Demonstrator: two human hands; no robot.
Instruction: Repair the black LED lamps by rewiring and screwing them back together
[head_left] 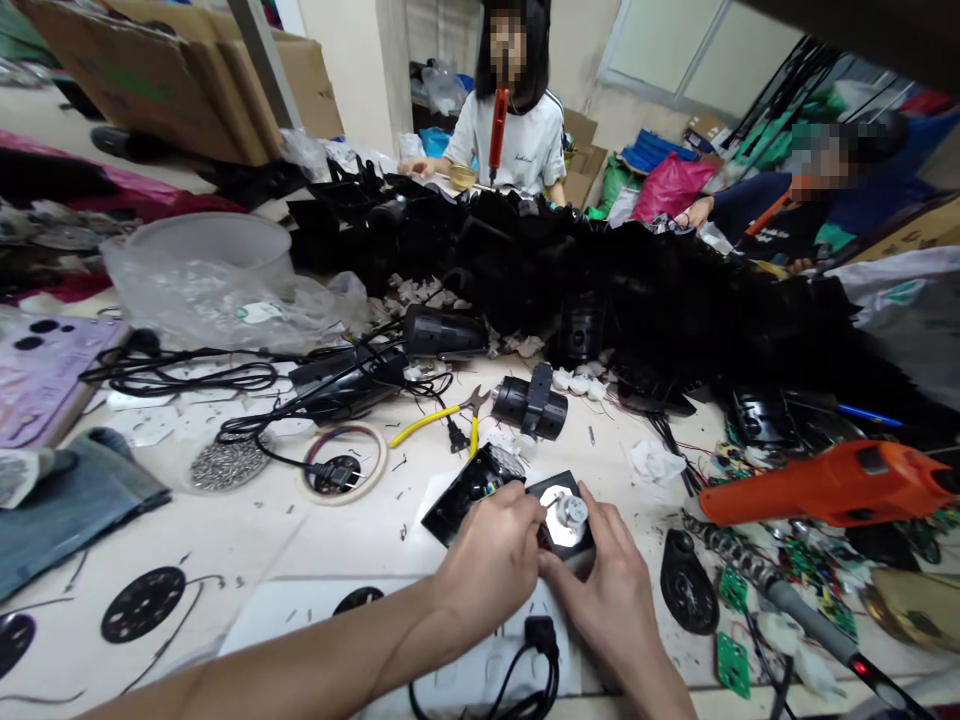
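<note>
Both my hands meet over a small black housing (568, 533) with a silver motor (572, 511) seated on its white top, near the table's front edge. My left hand (491, 558) is closed, its fingers pinching at the housing's left side beside the motor. My right hand (609, 590) is wrapped round the housing's right and front side, holding it. An open black shell (466, 492) with coloured wires inside lies just left of the housing, touching it.
Yellow-handled pliers (442, 418), black cords (225, 375) and a tape ring (345, 462) lie left of centre. An orange power tool (832, 482), a soldering iron (795, 605) and green circuit boards (731, 660) sit right. A heap of black parts (600, 270) fills the middle. Two people sit across.
</note>
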